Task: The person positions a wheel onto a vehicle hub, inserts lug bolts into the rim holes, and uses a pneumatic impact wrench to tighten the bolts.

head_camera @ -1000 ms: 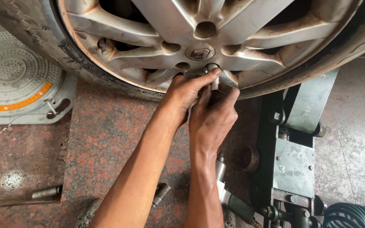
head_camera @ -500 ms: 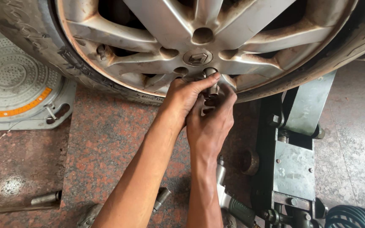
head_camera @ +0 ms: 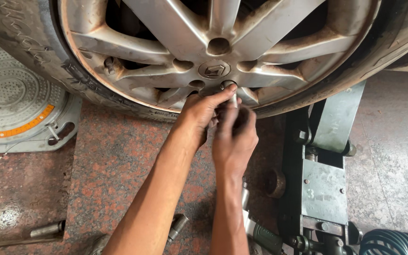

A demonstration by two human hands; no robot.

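Your left hand (head_camera: 199, 113) and right hand (head_camera: 234, 139) both pinch a small metal lug bolt (head_camera: 228, 87) at a bolt hole just below the centre cap (head_camera: 213, 70) of the alloy wheel (head_camera: 204, 52). Fingers closed tight round it, thumbs and fingertips together. Bolt tip sits at the hole; how deep, can't tell. Floor jack (head_camera: 324, 179) at your right, loose socket (head_camera: 178, 226) on the floor.
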